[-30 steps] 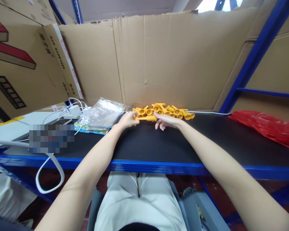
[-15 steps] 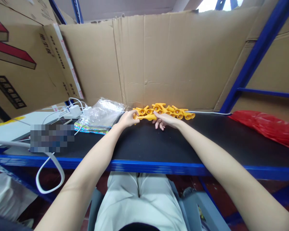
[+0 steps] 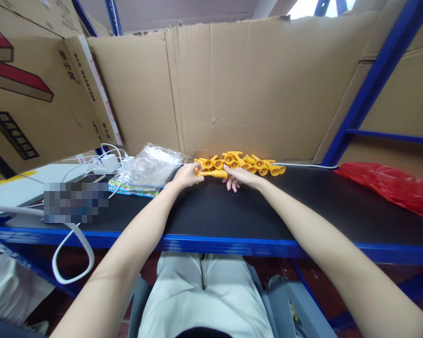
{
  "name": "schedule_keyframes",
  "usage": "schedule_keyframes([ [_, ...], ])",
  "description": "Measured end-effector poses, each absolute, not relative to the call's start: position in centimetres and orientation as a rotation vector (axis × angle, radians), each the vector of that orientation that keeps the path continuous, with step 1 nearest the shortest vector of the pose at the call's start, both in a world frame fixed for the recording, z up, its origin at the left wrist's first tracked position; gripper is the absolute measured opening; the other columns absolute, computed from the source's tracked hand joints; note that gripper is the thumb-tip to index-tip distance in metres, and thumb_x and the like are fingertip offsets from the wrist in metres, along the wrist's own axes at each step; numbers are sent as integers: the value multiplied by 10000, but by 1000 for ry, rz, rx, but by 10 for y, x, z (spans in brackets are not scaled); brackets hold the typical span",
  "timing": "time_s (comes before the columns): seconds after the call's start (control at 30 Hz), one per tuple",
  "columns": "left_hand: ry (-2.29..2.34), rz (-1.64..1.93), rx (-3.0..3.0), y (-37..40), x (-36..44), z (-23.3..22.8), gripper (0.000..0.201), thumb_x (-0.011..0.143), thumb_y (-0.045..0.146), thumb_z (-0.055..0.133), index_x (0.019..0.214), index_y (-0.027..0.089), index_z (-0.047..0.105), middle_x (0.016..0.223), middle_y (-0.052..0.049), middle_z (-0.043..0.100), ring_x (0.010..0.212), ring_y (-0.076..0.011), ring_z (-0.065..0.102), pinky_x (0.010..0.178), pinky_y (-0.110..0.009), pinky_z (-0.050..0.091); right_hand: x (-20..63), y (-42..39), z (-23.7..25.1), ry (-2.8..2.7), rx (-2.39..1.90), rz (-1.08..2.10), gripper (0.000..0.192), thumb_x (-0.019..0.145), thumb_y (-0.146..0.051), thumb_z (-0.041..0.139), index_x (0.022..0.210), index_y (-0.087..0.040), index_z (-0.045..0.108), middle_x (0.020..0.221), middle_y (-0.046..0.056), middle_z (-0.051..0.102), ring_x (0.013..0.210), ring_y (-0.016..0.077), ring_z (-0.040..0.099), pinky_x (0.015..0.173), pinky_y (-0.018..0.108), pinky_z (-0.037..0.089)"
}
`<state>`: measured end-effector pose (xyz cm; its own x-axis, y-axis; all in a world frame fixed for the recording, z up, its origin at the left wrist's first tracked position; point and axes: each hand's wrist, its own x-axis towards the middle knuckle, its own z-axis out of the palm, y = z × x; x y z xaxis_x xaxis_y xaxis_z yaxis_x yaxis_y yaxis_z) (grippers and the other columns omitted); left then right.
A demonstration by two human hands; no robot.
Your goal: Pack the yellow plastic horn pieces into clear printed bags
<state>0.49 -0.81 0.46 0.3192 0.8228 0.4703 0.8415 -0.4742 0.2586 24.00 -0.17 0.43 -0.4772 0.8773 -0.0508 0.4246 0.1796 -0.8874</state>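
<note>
At the rear of the black shelf (image 3: pixel 303 206), against the cardboard: left hand (image 3: pixel 186 175) gripping one end of a yellow plastic part (image 3: pixel 214 173), right hand (image 3: pixel 240 176) pinching the other. Advisable: hold level, clear of the yellow pile (image 3: pixel 248 162) behind.

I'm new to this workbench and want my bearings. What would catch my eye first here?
Most striking is the heap of bright yellow plastic parts at the back of the black bench top, against the cardboard wall. The left hand and right hand hold one yellow piece between them just in front of it. A red plastic bag lies at the far right.
</note>
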Motion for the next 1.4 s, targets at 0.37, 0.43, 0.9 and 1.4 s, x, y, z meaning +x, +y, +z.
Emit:
schedule_keyframes([
  [0.37, -1608, -848, -2508, -6, 5, 3, 291, 639, 286, 590, 915, 198, 617, 687, -8, 593, 628, -149, 518, 570, -232, 351, 247, -4, 5, -1996, -1125, 1245, 363, 762, -321, 667, 1017, -153, 470, 1003, 103, 646, 597, 86, 623, 475, 178, 468],
  [0.43, -1617, -844, -2506, -6, 5, 3, 296, 642, 289, 589, 923, 200, 614, 681, -7, 590, 624, -151, 518, 567, -233, 350, 246, -5, 7, -1998, -1143, 1235, 343, 776, -328, 653, 1007, -144, 478, 1002, 116, 654, 598, 87, 620, 476, 177, 466],
  [0.9, -1612, -831, -2502, -7, 5, 3, 286, 652, 296, 585, 920, 201, 612, 686, -11, 595, 628, -155, 523, 572, -236, 351, 246, -4, 7, -1997, -1139, 1257, 263, 789, -369, 629, 867, -139, 527, 928, 119, 675, 594, 89, 608, 482, 180, 455],
  [1.4, -1596, -830, -2514, -6, 4, 2, 268, 655, 308, 574, 901, 204, 601, 687, -10, 584, 616, -150, 503, 567, -236, 331, 249, 0, 3, -2034, -1120, 1246, 303, 830, -427, 563, 890, -129, 557, 945, 125, 670, 620, 89, 608, 495, 172, 440],
])
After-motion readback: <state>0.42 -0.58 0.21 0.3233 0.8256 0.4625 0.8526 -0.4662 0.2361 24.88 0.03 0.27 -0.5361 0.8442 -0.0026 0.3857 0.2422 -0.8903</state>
